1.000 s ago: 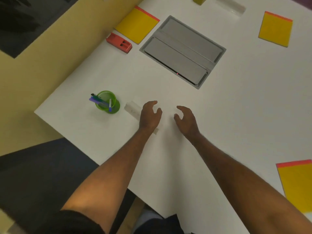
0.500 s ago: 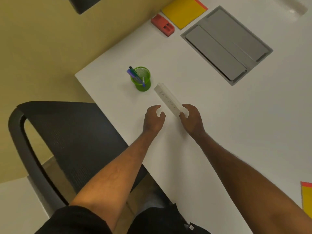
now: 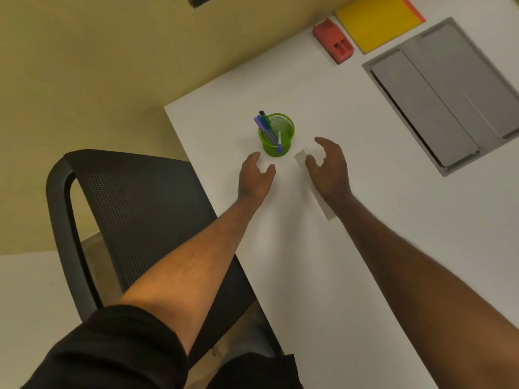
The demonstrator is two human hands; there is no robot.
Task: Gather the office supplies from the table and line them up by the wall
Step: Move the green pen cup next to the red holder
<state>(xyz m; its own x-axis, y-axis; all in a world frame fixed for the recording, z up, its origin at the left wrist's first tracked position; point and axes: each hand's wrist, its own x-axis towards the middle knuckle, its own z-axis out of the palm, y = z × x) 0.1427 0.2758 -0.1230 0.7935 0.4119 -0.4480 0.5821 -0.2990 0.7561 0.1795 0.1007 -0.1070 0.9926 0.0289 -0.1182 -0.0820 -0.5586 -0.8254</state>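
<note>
Here the right hand [image 3: 330,169] curls its grip around a clear ruler [image 3: 303,157] beside the green pen cup [image 3: 276,136]; the left hand [image 3: 254,178] hovers with its grip open.

Right hand [image 3: 330,171] over clear ruler [image 3: 302,158] beside green pen cup [image 3: 276,137]

This is an office. A white desk [image 3: 309,276] has a grey cable hatch [image 3: 449,91] set into its top. On it stand a green mesh pen cup [image 3: 276,136], a yellow notepad [image 3: 376,21] and a red stapler [image 3: 334,42]. A black mesh chair [image 3: 134,209] is beside the desk.
</note>
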